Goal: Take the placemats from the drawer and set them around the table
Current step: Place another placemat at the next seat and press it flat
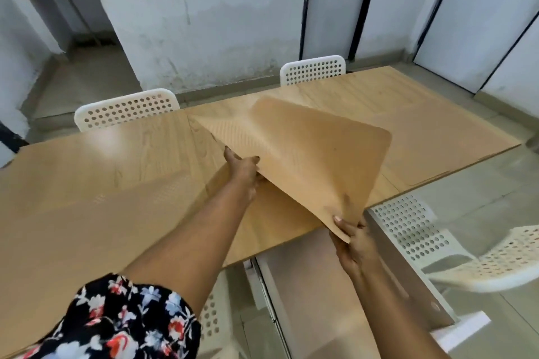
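Note:
A tan placemat point(309, 154) with rounded corners hangs bent in the air over the wooden table point(87, 183). My left hand point(245, 169) grips its left edge above the table's middle. My right hand point(353, 239) pinches its near corner just past the table's near edge. More tan placemats lie flat in the open white drawer point(320, 285) below my right hand. Another mat looks to lie flat on the table's right end point(437, 137), though it blends with the wood.
White perforated chairs stand at the far side point(128, 109) point(313, 68) and at the near right point(495, 259). A white wall and doors point(335, 3) lie behind the table. The drawer sticks out beside my legs.

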